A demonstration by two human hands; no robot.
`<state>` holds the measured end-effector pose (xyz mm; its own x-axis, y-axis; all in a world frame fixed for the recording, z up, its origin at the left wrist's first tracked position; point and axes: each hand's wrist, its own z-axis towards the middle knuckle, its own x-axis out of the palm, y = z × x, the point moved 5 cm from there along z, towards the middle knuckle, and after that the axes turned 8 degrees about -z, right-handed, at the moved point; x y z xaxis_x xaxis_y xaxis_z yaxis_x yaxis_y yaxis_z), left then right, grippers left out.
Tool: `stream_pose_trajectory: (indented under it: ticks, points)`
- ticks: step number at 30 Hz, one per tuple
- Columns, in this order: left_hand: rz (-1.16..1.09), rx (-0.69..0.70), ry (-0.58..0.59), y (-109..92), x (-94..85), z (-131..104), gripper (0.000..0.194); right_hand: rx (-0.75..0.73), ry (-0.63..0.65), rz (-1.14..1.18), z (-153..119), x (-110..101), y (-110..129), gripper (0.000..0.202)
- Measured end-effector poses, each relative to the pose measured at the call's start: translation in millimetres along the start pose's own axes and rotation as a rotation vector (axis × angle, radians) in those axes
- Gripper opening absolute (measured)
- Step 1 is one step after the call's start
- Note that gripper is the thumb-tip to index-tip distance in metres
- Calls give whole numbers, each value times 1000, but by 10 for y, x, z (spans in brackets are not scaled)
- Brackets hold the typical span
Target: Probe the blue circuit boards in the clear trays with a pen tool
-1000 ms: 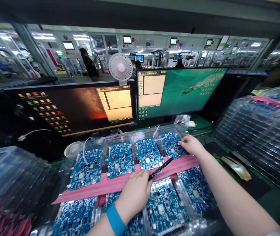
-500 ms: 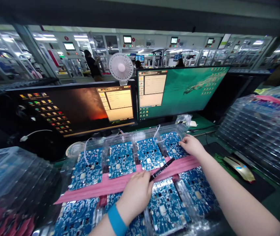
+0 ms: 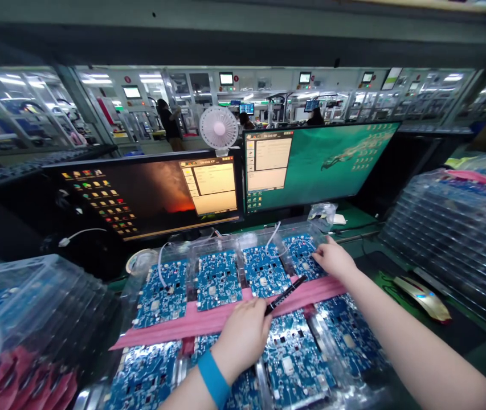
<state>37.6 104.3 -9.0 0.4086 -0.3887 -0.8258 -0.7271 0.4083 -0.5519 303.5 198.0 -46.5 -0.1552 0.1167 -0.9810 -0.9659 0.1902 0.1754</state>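
Several blue circuit boards (image 3: 218, 279) lie in two rows in a clear plastic tray (image 3: 191, 249), with a pink strip (image 3: 166, 329) across the middle. My left hand (image 3: 246, 330), with a blue band at the wrist, is closed on a black pen (image 3: 286, 295) over the strip. The fingers of my right hand (image 3: 332, 259) are bent together at the right edge of the back-right board (image 3: 301, 253); what they grip is too small to make out. White cables (image 3: 161, 265) run to some of the back boards.
Two monitors (image 3: 148, 193) (image 3: 319, 165) stand behind the tray, a small fan (image 3: 219, 127) on top between them. Stacks of clear trays rise at left (image 3: 54, 296) and right (image 3: 452, 222). A gold mouse (image 3: 424, 297) lies on a dark mat at right. People are in the background.
The camera view has shifted, so the whole scene sits a little further right and lower. Both hands keep nearly the same places over the boards, the pen still in my left hand.
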Motion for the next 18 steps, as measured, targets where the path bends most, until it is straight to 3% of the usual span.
stream_pose_trajectory:
  ticks: [4,9,11,14,18]
  points:
    - [13,-25,8,-15,-15,-10,25,-51,13,64,-10,-181,-187,16]
    - [17,-17,6,5,-4,-12,23,94,17,60,-148,-289,-1015,25]
    - [15,-6,-6,26,7,-10,23,169,38,29,-273,-187,-1412,27]
    - [-7,11,-30,49,15,-13,25,164,68,14,-466,101,-1894,25]
    - [3,7,-31,52,12,-27,25,125,67,32,-593,520,-2326,36]
